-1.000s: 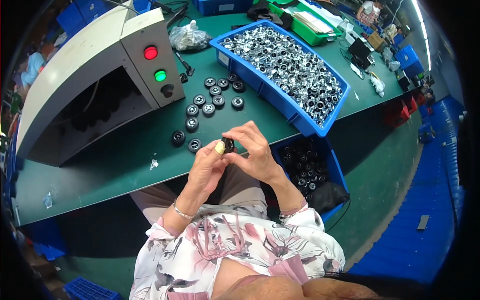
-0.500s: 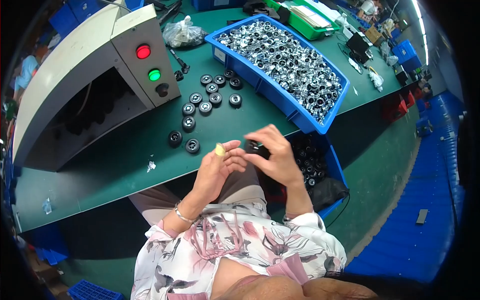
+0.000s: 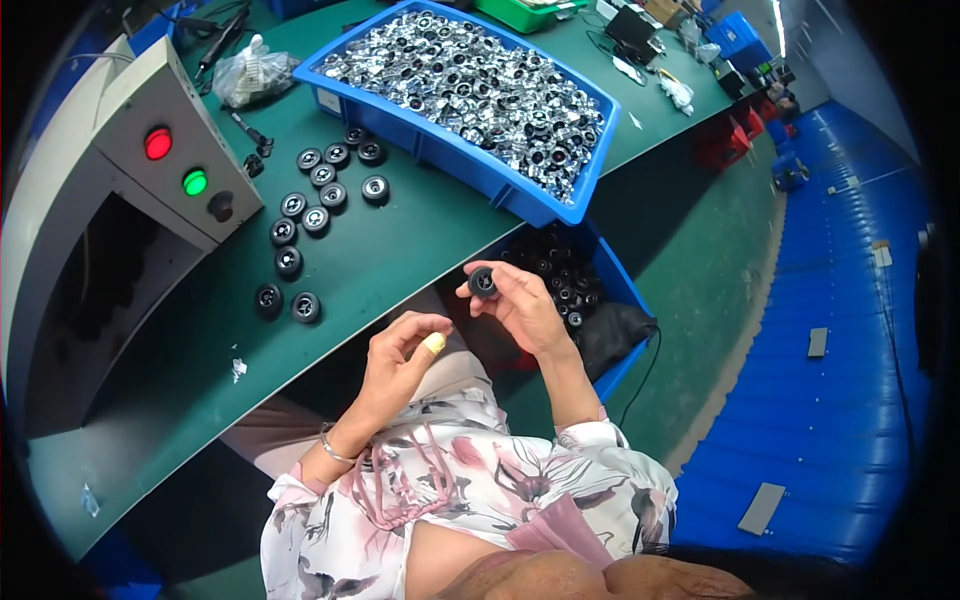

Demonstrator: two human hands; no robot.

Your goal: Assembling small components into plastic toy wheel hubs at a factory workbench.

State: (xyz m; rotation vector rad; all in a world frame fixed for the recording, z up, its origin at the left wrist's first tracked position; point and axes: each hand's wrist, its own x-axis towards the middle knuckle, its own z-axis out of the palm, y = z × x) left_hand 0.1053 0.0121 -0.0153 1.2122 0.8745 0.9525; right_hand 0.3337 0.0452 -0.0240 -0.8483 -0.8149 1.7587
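Observation:
My right hand (image 3: 525, 308) pinches a small black wheel (image 3: 483, 282) with a spoked hub, held just off the table's front edge. Over my lap, my left hand (image 3: 395, 362) is loosely bent and open, with nothing visible in it; a yellow cover wraps its thumb. Several similar black wheels (image 3: 315, 220) lie spread on the green table (image 3: 390, 270), beyond my left hand. Behind my right hand, a lower blue bin (image 3: 632, 285) holds many dark wheels.
A blue tray (image 3: 465, 165) heaped with shiny clear-and-black parts stands at the table's front edge. On the left is a grey machine (image 3: 150, 105) with red and green lit buttons. A plastic bag (image 3: 255, 75) of parts lies at the back. Black cloth (image 3: 610, 338) hangs over the lower bin.
My hands have moved apart, and the wheel in my right hand now faces upward. My left hand's fingers have curled in. The whole view has shifted, with the table further left.

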